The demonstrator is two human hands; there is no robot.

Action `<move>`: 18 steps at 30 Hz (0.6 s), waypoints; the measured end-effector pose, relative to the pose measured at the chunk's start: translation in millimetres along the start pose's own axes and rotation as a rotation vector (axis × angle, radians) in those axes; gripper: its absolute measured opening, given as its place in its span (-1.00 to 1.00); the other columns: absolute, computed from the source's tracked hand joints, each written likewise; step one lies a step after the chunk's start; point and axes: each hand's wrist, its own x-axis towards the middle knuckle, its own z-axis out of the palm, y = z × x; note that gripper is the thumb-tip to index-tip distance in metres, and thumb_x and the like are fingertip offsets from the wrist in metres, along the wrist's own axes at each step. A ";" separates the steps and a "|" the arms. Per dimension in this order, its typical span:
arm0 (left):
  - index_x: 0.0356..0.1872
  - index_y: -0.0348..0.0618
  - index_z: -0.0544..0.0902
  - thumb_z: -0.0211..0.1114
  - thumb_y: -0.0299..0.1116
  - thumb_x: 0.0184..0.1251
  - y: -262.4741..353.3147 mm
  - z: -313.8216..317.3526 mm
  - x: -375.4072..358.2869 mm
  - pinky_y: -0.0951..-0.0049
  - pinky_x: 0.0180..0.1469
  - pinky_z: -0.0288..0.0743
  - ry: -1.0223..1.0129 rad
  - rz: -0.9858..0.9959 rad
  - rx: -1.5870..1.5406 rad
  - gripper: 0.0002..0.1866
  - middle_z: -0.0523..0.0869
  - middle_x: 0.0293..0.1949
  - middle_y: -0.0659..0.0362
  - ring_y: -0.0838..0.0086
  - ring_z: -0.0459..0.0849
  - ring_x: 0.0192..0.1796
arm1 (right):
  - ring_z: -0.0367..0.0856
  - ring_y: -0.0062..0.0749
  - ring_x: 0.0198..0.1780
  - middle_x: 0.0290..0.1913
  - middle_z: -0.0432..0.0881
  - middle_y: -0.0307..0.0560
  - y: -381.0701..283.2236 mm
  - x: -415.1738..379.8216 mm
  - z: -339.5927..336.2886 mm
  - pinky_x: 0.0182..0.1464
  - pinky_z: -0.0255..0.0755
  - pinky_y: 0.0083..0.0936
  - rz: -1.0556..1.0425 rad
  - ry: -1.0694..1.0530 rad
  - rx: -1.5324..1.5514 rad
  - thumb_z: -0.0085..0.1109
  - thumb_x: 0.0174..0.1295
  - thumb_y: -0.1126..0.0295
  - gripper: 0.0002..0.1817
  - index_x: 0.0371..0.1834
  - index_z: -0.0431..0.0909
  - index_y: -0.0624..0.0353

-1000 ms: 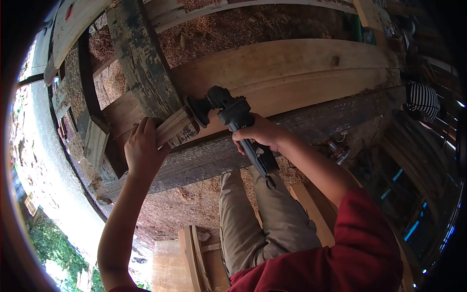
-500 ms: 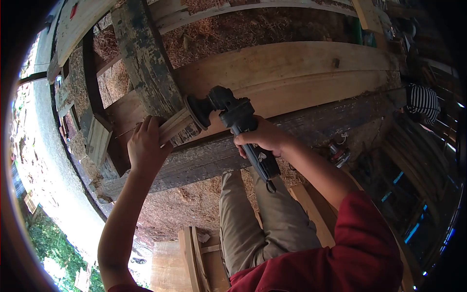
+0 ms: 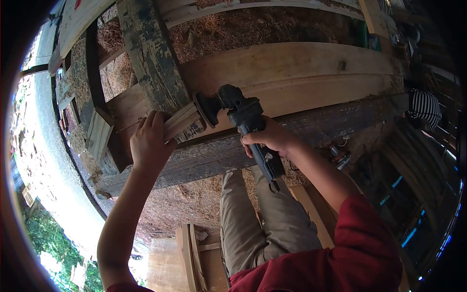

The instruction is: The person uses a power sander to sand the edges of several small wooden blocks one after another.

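My right hand (image 3: 270,138) is wrapped round the body of a black angle grinder (image 3: 247,114). Its round disc (image 3: 206,109) stands on edge against the right end of a short wooden piece (image 3: 182,120). My left hand (image 3: 152,138) grips the other end of that piece, fingers over the top and thumb below. The wooden piece lies by the near end of a dark, weathered plank (image 3: 153,58), on the workbench. Whether the disc is spinning cannot be made out.
A long pale board (image 3: 296,63) lies along the dark bench beam (image 3: 301,127). Wood shavings (image 3: 233,36) cover the area behind. A red and metal tool (image 3: 339,155) sits to the right. Striped cloth (image 3: 424,109) shows at the far right. Loose planks (image 3: 187,258) lie by my legs.
The grinder, both hands and the wooden piece appear slightly further right in the view, as does the bench with its plank. Both grips are unchanged, and the disc stays at the piece's end.
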 end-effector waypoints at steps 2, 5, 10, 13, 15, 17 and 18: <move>0.02 -0.08 0.65 0.61 -0.42 -0.02 1.6 -2.3 -0.2 0.00 0.09 0.74 -0.015 -0.014 -0.012 -0.50 0.74 -0.05 0.09 0.03 0.81 0.09 | 0.84 -0.24 -0.31 -0.26 0.76 -0.03 -1.4 0.7 1.2 -0.18 0.75 -0.18 -0.010 -0.005 -0.001 0.59 0.20 0.36 -0.60 0.02 0.62 0.23; 0.01 -0.09 0.66 0.59 -0.41 0.00 3.9 -4.5 1.3 -0.02 0.13 0.73 -0.026 -0.039 -0.034 -0.53 0.74 -0.05 0.08 0.03 0.80 0.10 | 0.85 -0.24 -0.32 -0.27 0.76 -0.02 -1.7 6.6 -3.0 -0.20 0.75 -0.20 -0.005 0.006 0.008 0.57 0.22 0.39 -0.61 0.02 0.61 0.25; 0.02 -0.09 0.67 0.57 -0.42 0.00 3.8 -3.9 1.2 -0.03 0.16 0.72 -0.047 -0.073 -0.030 -0.52 0.75 -0.06 0.09 0.03 0.80 0.12 | 0.85 -0.24 -0.31 -0.27 0.76 -0.03 6.0 5.0 -4.6 -0.18 0.75 -0.19 0.011 0.014 -0.006 0.58 0.21 0.37 -0.60 0.02 0.62 0.24; 0.00 -0.09 0.67 0.57 -0.41 -0.01 1.9 -0.8 0.6 -0.02 0.14 0.72 -0.024 -0.056 -0.036 -0.53 0.75 -0.08 0.09 0.03 0.80 0.11 | 0.84 -0.25 -0.31 -0.28 0.76 -0.04 1.8 -6.1 2.8 -0.18 0.75 -0.20 -0.005 0.022 -0.008 0.58 0.20 0.38 -0.59 0.04 0.62 0.25; 0.00 -0.09 0.66 0.57 -0.41 -0.01 1.6 -0.8 0.3 -0.02 0.14 0.72 -0.018 -0.037 -0.037 -0.53 0.75 -0.08 0.08 0.04 0.80 0.10 | 0.84 -0.25 -0.32 -0.27 0.76 -0.04 3.8 -1.1 -1.5 -0.19 0.75 -0.21 0.021 0.021 -0.012 0.58 0.20 0.39 -0.56 0.08 0.61 0.26; 0.00 -0.09 0.66 0.57 -0.41 -0.01 1.8 -2.7 1.1 -0.01 0.14 0.73 -0.015 -0.031 -0.034 -0.53 0.75 -0.08 0.08 0.04 0.81 0.10 | 0.84 -0.25 -0.32 -0.26 0.76 -0.04 5.4 4.2 -5.2 -0.19 0.75 -0.21 0.023 0.019 -0.020 0.58 0.20 0.39 -0.55 0.10 0.61 0.26; 0.00 -0.08 0.66 0.57 -0.41 0.00 2.3 -3.4 1.5 -0.01 0.14 0.73 -0.019 -0.036 -0.031 -0.53 0.75 -0.08 0.07 0.04 0.81 0.10 | 0.84 -0.25 -0.32 -0.25 0.76 -0.04 6.6 6.6 -6.9 -0.19 0.75 -0.21 0.015 0.018 -0.024 0.58 0.20 0.39 -0.55 0.10 0.61 0.26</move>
